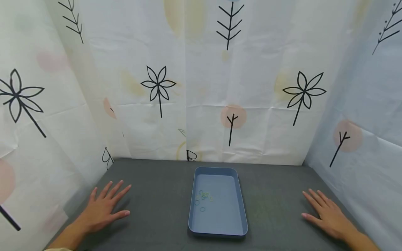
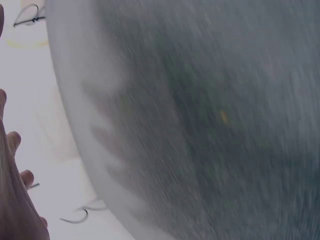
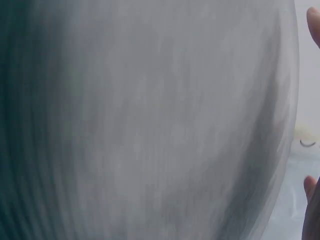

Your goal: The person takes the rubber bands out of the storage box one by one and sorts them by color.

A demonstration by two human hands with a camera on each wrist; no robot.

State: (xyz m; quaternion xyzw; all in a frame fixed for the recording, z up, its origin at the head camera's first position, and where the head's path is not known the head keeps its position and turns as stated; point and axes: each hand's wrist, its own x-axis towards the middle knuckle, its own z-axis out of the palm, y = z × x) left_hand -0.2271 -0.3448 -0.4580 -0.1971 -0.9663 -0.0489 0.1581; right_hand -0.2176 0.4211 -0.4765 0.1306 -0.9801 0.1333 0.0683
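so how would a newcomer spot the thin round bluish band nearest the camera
On the dark grey tabletop, find the shallow, rectangular blue tray. Inside, the thin, round bluish band sits closer to the head camera than every other small pale ring.

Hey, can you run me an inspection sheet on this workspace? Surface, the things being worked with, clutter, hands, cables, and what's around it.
Surface: dark grey tabletop.
Job's things: blue rectangular tray; inside it, small thin rings, greenish and bluish, mostly bunched toward the tray's left side; too small to tell the material.
Clutter: only a small orange mark in the left wrist view; cannot tell what it is.
Hands: left hand open, fingers spread, left of the tray; right hand open, right of it. Both empty, apart from the tray.
Cables: nothing seen.
Surroundings: creased white sheeting printed with flowers and twigs, behind and on both sides.
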